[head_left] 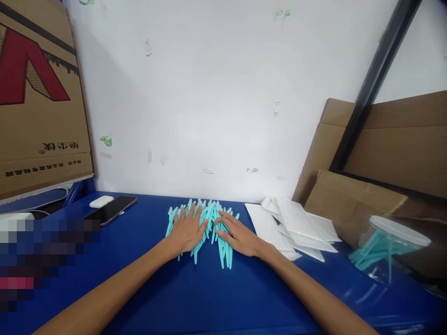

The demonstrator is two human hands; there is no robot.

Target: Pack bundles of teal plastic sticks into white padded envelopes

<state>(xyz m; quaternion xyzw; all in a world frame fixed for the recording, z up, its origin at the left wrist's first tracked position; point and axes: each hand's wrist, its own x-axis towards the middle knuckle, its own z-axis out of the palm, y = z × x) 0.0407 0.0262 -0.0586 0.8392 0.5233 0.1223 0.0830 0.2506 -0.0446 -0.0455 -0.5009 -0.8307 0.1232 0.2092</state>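
A loose pile of slim turquoise plastic sticks [210, 215] with tapered ends lies on the blue table. My left hand [188, 228] rests flat on the pile's left part, its fingers spread and pointing away from me. On the right side, my right hand [239, 235] lies over more of the sticks, fingers stretched out toward the left. Neither hand grips a stick. Both palms cover some of the pile, so part of it is hidden.
White envelopes or bags [303, 223] lie to the right, beside a clear jar [389, 251] with a white lid and turquoise sticks inside. A phone [113, 209] and a white case [101, 201] sit at left. Cardboard boxes [45, 121] flank the white wall [209, 93].
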